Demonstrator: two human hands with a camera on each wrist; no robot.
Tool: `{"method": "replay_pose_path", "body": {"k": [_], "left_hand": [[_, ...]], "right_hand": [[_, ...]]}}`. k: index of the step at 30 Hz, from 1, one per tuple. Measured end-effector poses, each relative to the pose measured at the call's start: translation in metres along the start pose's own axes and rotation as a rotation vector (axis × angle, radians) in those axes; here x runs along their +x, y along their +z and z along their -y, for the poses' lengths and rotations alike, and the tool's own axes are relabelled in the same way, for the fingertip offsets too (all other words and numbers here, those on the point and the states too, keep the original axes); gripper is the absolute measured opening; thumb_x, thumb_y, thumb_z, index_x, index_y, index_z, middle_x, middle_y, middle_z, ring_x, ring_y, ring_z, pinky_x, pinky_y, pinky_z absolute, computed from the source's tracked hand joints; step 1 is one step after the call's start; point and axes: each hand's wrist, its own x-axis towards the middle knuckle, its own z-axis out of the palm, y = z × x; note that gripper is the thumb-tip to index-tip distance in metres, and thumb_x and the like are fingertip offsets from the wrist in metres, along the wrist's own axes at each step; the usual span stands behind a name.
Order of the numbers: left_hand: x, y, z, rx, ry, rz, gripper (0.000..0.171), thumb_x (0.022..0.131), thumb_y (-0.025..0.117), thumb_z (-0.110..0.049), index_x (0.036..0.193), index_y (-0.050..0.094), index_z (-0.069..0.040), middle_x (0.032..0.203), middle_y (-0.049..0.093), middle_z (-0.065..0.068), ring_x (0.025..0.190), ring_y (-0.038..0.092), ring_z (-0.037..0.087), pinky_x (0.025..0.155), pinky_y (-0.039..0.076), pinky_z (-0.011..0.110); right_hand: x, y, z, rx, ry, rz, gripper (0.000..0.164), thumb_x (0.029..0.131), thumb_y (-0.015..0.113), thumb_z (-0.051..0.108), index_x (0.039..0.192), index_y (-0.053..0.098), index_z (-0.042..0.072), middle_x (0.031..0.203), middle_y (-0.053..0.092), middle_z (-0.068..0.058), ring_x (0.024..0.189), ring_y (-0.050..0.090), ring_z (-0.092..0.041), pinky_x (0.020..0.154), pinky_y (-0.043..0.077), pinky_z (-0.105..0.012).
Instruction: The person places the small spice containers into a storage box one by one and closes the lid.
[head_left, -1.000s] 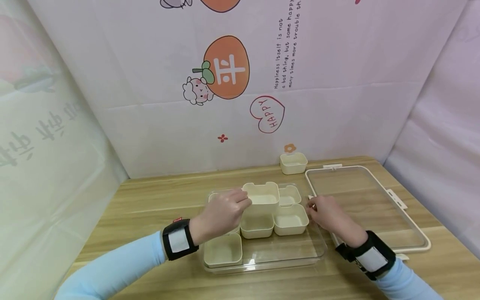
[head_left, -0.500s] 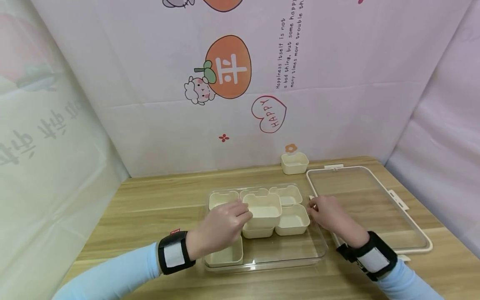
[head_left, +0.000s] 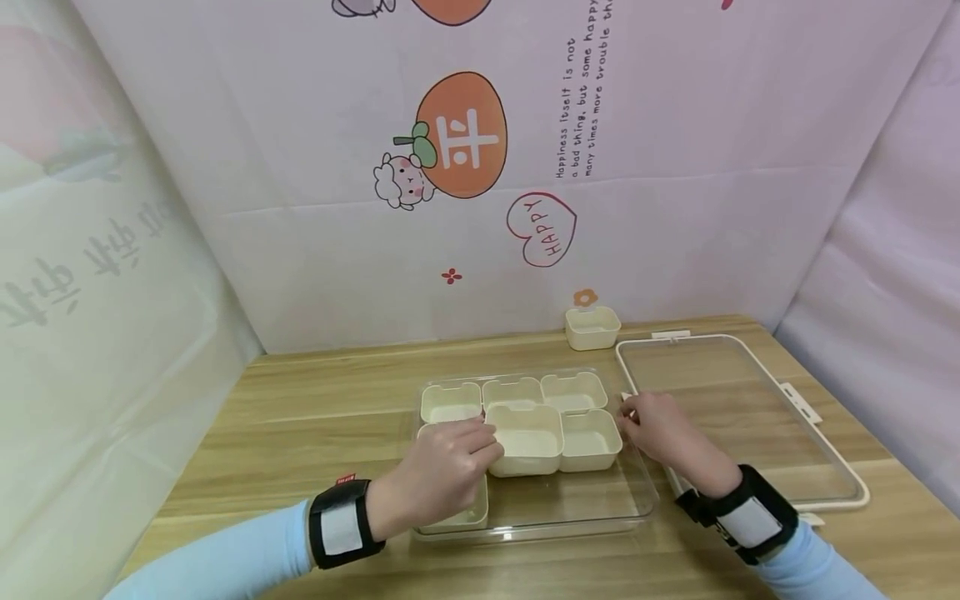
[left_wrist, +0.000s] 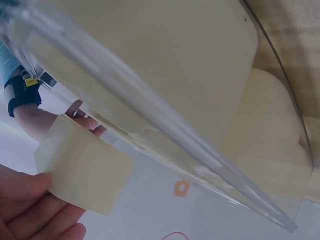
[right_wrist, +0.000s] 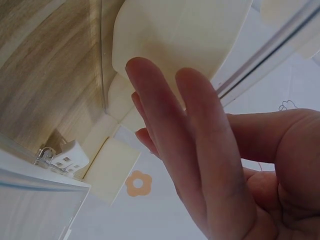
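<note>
A clear plastic tray holds several cream bins. My left hand pinches one cream bin by its left side. This bin stands in the middle of the tray and hides what lies beneath it. From the left wrist view, thumb and fingers hold a cream bin seen from low down. My right hand stays at the tray's right side. Seen in the right wrist view, its straight fingers lie outside the tray wall, with the thumb on the other side of the rim, beside a right-hand bin.
One loose cream bin stands at the back of the wooden table, by the printed cloth. To the right lies a clear lid with a white frame and clips, under my right forearm.
My left hand has lowered the held bin toward me into the middle of the tray, bringing the back row of bins into sight. The right hand has stayed in place.
</note>
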Motion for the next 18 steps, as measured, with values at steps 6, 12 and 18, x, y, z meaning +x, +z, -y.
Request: {"method": "replay_pose_path", "body": {"k": [6,12,18], "left_hand": [[-0.003,-0.005,-0.007,-0.008,0.011,0.007,0.03,0.079,0.042,0.001,0.079,0.07,-0.011,0.082,0.07,0.001,0.088,0.069,0.014,0.093,0.05,0.027],[-0.006,-0.005,-0.011,-0.002,0.021,-0.013,0.034,0.085,0.036,-0.002,0.077,0.068,-0.011,0.08,0.069,0.0,0.089,0.068,0.013,0.094,0.049,0.028],[-0.009,-0.007,-0.015,-0.02,0.024,0.016,0.016,0.076,0.056,-0.004,0.079,0.07,-0.011,0.081,0.07,0.0,0.09,0.069,0.014,0.093,0.05,0.028]], "right_hand": [[0.0,0.0,-0.001,-0.046,-0.055,-0.042,0.008,0.083,0.063,0.004,0.082,0.069,0.0,0.06,0.058,0.001,0.051,0.048,-0.008,0.048,0.039,-0.024],[-0.001,0.0,-0.001,-0.051,-0.058,-0.036,0.009,0.083,0.063,0.005,0.083,0.07,0.0,0.061,0.058,0.001,0.051,0.048,-0.008,0.048,0.04,-0.024],[-0.001,-0.001,0.001,-0.048,-0.053,-0.031,0.01,0.083,0.063,0.005,0.085,0.07,-0.001,0.062,0.06,0.0,0.051,0.049,-0.007,0.049,0.04,-0.025]]}}
